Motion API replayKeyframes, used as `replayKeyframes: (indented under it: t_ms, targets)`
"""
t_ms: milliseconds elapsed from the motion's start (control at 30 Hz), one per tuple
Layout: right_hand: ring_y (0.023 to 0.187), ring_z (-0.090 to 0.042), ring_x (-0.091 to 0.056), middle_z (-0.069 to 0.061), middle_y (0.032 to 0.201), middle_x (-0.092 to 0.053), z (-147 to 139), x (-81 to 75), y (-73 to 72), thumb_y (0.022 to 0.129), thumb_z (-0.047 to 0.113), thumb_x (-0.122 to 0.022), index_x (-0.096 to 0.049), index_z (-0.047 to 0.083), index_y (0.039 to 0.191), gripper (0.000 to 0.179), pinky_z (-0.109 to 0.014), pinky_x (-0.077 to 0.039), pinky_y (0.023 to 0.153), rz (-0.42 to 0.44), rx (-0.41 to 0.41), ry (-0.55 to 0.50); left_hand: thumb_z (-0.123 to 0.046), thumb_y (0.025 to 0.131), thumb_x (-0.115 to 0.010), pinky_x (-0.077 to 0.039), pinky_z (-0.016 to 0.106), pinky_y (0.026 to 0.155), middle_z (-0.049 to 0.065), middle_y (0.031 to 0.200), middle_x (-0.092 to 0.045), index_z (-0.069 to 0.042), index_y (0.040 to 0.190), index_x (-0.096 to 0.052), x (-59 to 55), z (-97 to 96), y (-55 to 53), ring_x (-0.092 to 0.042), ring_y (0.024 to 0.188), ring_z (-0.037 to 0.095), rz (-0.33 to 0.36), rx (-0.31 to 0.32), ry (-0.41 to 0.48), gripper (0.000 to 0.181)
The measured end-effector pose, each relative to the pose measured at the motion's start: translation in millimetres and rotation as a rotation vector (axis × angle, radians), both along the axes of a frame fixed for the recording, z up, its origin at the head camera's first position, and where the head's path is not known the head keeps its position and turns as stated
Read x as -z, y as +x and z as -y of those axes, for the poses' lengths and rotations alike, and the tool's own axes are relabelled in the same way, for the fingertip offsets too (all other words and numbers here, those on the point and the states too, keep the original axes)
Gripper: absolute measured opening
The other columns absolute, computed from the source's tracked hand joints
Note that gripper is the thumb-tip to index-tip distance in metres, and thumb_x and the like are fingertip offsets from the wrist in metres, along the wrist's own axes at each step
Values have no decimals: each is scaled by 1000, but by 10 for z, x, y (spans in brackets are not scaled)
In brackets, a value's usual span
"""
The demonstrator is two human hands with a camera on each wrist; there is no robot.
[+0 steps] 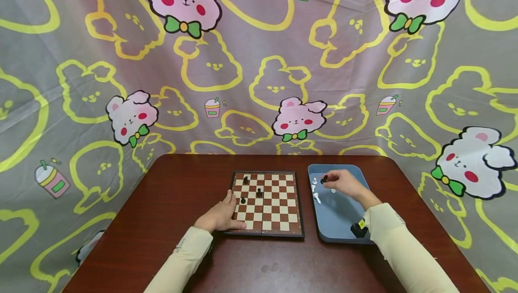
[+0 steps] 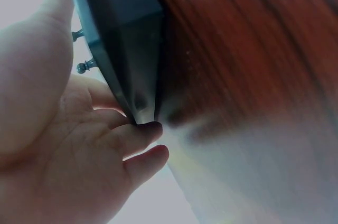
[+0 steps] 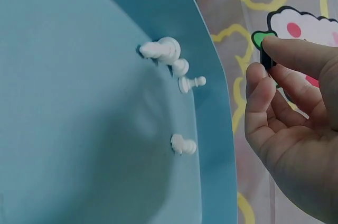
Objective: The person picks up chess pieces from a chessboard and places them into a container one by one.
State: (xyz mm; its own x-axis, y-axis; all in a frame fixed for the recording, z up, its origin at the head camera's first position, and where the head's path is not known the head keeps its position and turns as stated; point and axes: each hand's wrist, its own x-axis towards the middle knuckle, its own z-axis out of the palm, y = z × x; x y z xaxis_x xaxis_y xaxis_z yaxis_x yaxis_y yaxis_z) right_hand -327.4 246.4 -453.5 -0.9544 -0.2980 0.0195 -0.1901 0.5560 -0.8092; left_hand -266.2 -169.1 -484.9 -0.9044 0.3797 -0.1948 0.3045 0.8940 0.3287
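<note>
A brown-and-cream chessboard [image 1: 283, 234] lies on the table, with a black pawn [image 1: 259, 192] and two more small black chess pieces on its left half. My left hand [image 1: 220, 215] rests at the board's near left corner, thumb over the front edge and fingers extended along the left side. In the left wrist view its fingertips [image 2: 153, 130] meet the dark board edge. My right hand [image 1: 346, 185] pinches a black chess piece [image 3: 267, 60] between thumb and fingertips, over the blue tray [image 1: 340, 240]; the fingers cover most of this piece.
Inside the tray, several white chess pieces lie near its wall, among them a white knight [image 3: 183, 145] and a white pawn [image 3: 191, 83]. The dark red wooden table [image 1: 162, 203] backs onto a patterned curtain [image 1: 243, 104] that also hangs along both sides.
</note>
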Motion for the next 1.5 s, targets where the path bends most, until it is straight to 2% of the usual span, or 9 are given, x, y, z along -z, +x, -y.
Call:
replayKeyframes:
  t_ms: [200, 433, 633, 733, 833, 1033, 1300, 1500]
  targets:
    - [89, -28, -60, -9, 97, -65, -75, 18, -4, 88, 13, -68, -65, -4, 109, 27, -49, -49, 79, 23, 12, -6, -59, 75, -69, -37, 49, 100, 31, 152, -7, 11, 146, -19, -13, -2, 4, -34, 128, 48, 2, 0, -1, 111]
    - [88, -30, -61, -9, 94, -65, -137, 36, -21, 87, 13, -69, -65, -5, 109, 29, -49, -49, 80, 26, 31, -12, -58, 76, -70, -37, 48, 100, 31, 152, -7, 11, 146, -18, -30, -7, 15, -36, 128, 47, 6, -1, 1, 111]
    - [92, -24, -62, -19, 110, -63, -169, 25, -24, 89, 17, -67, -61, -6, 119, 38, -48, -49, 83, 36, 57, -16, -58, 75, -69, -38, 47, 100, 31, 152, -7, 11, 146, -18, -19, -4, 14, -36, 128, 46, 6, 2, 0, 111]
    - [94, -23, -61, -19, 115, -62, -170, 6, -11, 89, 22, -68, -61, -5, 121, 42, -49, -48, 85, 35, 58, -7, -59, 75, -69, -38, 47, 100, 30, 152, -6, 11, 146, -18, -14, -2, 15, -35, 129, 45, 8, 2, 0, 111]
    - [95, -24, -61, -15, 112, -63, -153, -19, 6, 89, 25, -68, -61, -3, 121, 43, -50, -48, 85, 27, 57, 4, -59, 76, -69, -38, 47, 100, 30, 152, -6, 10, 146, -18, -11, -3, 16, -35, 129, 45, 10, 0, -3, 111]
    - [94, -26, -62, -15, 109, -64, -31, -54, 25, 90, 20, -67, -62, -3, 119, 37, -51, -48, 83, 3, 27, -1, -60, 76, -67, -37, 48, 99, 31, 152, -6, 10, 146, -17, -8, -11, 9, -35, 128, 47, 3, 5, -10, 111]
    - [95, -30, -62, -10, 103, -66, 249, -98, 47, 91, 17, -65, -64, -2, 117, 32, -53, -47, 83, 30, -8, -15, -60, 76, -67, -37, 47, 100, 31, 152, -5, 10, 146, -16, 1, -4, 3, -34, 129, 46, 6, 10, -8, 113]
    - [90, -21, -61, -6, 102, -65, 491, -114, 59, 89, 15, -66, -66, 1, 114, 28, -49, -48, 83, 39, -27, -7, -60, 75, -68, -38, 47, 99, 30, 152, -6, 10, 146, -16, 3, -3, 8, -35, 128, 46, 1, 6, -11, 112]
